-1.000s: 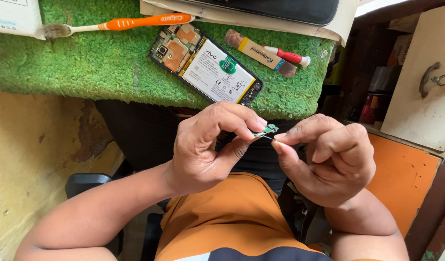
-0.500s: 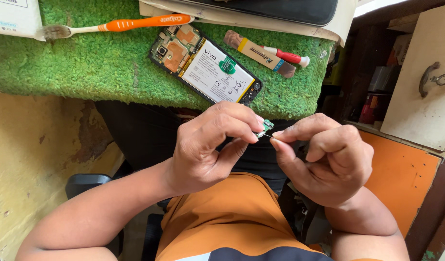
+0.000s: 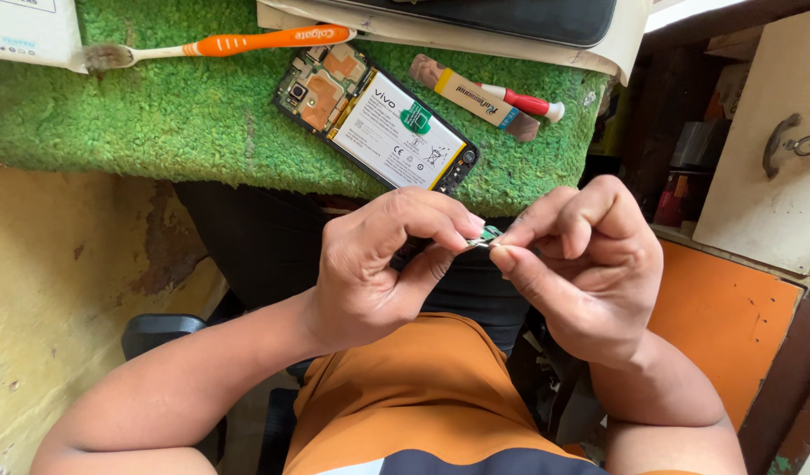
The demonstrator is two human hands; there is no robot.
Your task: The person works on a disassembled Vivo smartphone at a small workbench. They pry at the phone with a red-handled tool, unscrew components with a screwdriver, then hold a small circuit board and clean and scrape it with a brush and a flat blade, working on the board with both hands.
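Green part (image 3: 487, 234) pinched (fingertips closed) between both hands.

Small phone-repair bench: opened phone (image 3: 376, 118), toothbrush (image 3: 220, 44), glue tube (image 3: 484, 97) on green turf mat (image 3: 159, 114).

Tiny green part (image 3: 488, 235), perhaps a circuit piece, pinched level between both grips' fingertips, mostly hidden.

There is one view only, from the head; it looks steeply down, very near to the fingers (image 3: 462, 230); beyond the fingers lies the counter (image 3: 159, 114) edge.
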